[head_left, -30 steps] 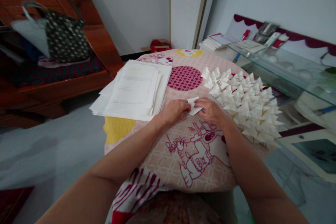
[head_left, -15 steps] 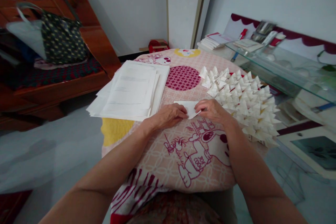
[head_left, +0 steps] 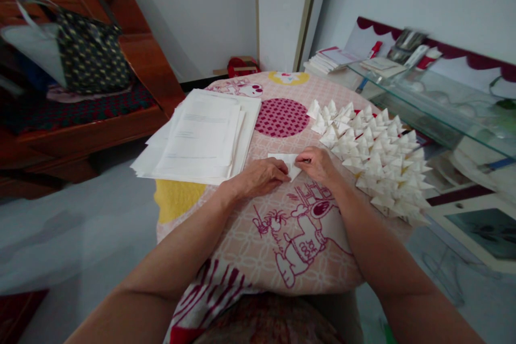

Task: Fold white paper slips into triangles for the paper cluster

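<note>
Pale walls [head_left: 201,5] and a wooden bench [head_left: 151,72] are caught at the back of the head view, the only one to go by, with a round tabletop covered by a printed cloth [head_left: 245,252] in front. Pretty much mid-tabletop, well in from the near edge, a small white paper [head_left: 294,167] is worked between two hands. It's touched from both sides, so neither hand can be called nearer: it lies just off the left hand's [head_left: 262,176] fingertips to the right, and to the left of the right hand [head_left: 320,164]. Its far edge is lined up roughly left to right; a long axis can't really be judged, since both ends are partly covered. By the right hand, a side of it seems to be pinched. On the left, fingers are curled onto it, but whether it's gripped or just pressed can't be told.

Loose sheets [head_left: 197,131] are piled toward the tabletop's left edge, and folded paper pieces [head_left: 374,150] are massed along the right edge, closer to the right hand.

Any creases in the small one can't be made out, thumbs are mostly hidden, and print on the sheets is too blurry to be read.
</note>
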Available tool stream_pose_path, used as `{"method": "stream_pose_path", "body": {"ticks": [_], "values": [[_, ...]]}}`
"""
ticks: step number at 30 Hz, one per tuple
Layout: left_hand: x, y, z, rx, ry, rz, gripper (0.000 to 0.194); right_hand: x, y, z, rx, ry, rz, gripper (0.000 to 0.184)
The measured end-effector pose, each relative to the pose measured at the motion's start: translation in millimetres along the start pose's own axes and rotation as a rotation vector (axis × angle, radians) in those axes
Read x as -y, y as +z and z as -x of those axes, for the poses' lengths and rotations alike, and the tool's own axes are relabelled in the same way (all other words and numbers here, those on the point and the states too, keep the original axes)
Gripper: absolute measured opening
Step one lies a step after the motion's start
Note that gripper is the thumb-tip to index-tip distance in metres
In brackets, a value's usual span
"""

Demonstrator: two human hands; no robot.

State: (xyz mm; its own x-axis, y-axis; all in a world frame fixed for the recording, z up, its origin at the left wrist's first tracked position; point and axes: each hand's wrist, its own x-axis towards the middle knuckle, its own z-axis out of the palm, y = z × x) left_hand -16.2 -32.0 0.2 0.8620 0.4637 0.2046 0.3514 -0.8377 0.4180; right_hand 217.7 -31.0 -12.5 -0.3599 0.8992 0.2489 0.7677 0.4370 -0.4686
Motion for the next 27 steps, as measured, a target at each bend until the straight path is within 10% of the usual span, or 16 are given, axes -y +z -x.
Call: {"method": "stream_pose_path", "body": {"ticks": [27], "values": [[4, 2.4, 1, -0.038, -0.028, 0.073, 0.026, 12, 8, -10, 0.052, 0.16, 0.166, 0.011]]}}
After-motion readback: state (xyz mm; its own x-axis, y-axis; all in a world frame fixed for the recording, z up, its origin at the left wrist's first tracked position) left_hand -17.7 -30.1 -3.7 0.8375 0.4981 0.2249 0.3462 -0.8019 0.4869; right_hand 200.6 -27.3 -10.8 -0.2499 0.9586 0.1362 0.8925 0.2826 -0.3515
